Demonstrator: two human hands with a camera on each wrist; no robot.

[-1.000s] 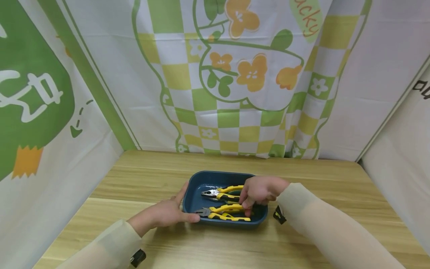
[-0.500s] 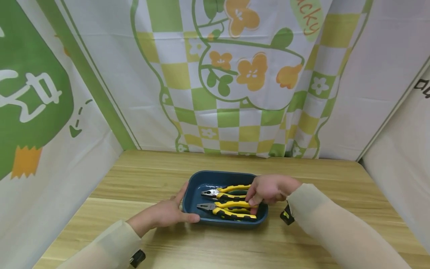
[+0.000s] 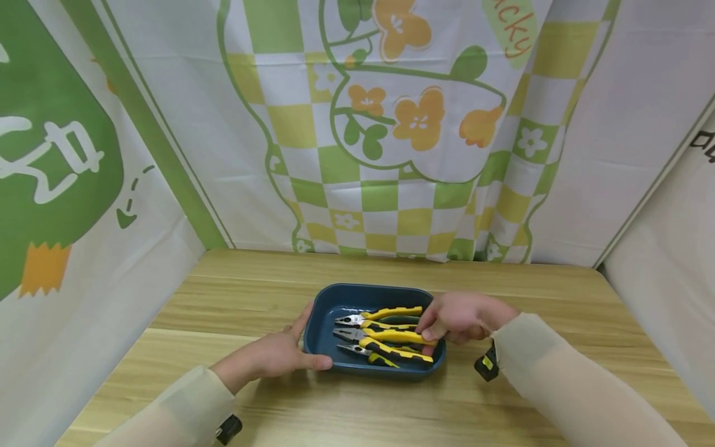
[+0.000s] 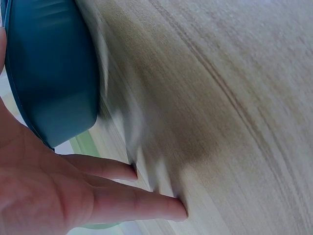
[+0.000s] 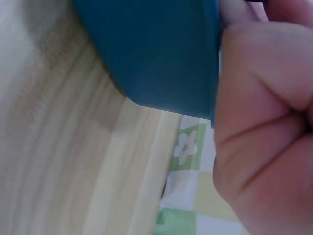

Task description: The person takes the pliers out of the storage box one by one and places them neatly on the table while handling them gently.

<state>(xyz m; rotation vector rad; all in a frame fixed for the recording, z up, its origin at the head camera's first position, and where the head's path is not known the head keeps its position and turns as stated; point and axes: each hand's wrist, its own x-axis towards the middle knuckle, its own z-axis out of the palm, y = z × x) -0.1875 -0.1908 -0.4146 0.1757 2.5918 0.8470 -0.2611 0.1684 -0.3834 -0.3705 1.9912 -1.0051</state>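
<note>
While the left hand rests straight, spread fingers at the left end of a dark-blue rectangular tray, thumb on its near rim, silver-headed pliers lie along the tray's far side and partly hidden pliers by its near wall. Between them, grey-headed combination pliers have their yellow-and-black handles pinched by the right hand at the tray's right end.

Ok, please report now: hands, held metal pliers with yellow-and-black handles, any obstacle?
Left hand touching left end of blue rectangular tray. Right hand gripping held pliers by handles; lift unclear. Two other pliers close alongside, possibly obstructing.
</note>
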